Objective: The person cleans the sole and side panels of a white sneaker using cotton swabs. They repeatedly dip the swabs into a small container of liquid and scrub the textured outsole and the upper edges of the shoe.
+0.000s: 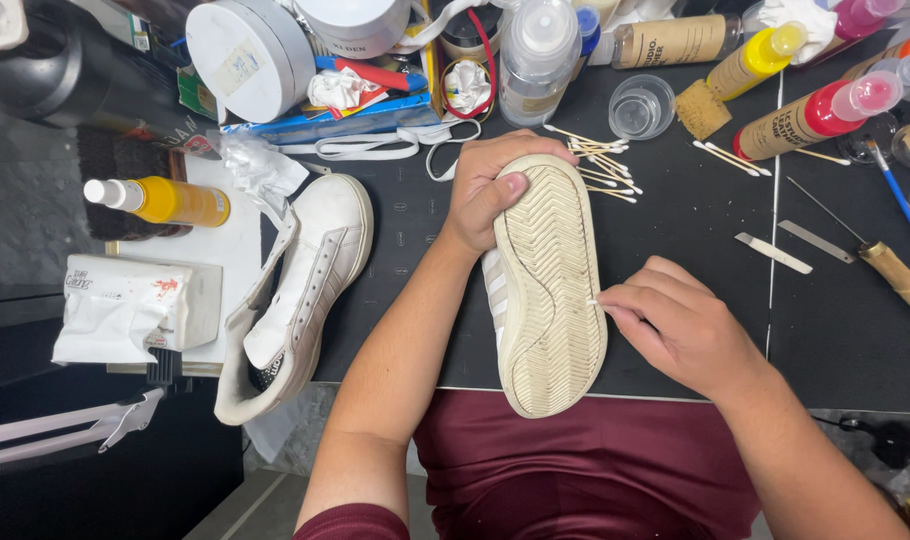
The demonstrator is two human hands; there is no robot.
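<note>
**Sole up, swab at its edge**

Maroon shirt and both forearms fill the near edge, reaching over the bench (675, 300). The left hand (490, 190) wraps the far end of a white sneaker (547, 290), thumb pressed on the sole, which faces up with its long axis running away from the body. The right hand (675, 325) lies just right of the sole, fingers pinched on a cotton swab (595, 301) whose tip touches the sole's right rim. A second sneaker (295, 290) lies well left; loose swabs (595, 160) sit beyond, with open dark mat to the right.
</note>
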